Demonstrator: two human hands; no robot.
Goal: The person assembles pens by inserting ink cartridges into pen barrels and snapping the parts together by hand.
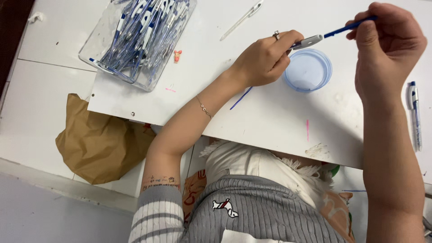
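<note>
grey knit top (252, 220) | left hand (265, 58) pinching clear pen barrel (307, 42) | right hand (387, 45) pinching thin blue refill (348, 28)

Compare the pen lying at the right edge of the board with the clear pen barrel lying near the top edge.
The pen at the right edge is assembled, with a blue and white grip end; the clear barrel looks like an empty see-through shell. The pen lies nearly straight up the picture; the barrel lies slanted. Both rest loose on the white board, untouched by either hand.
</note>
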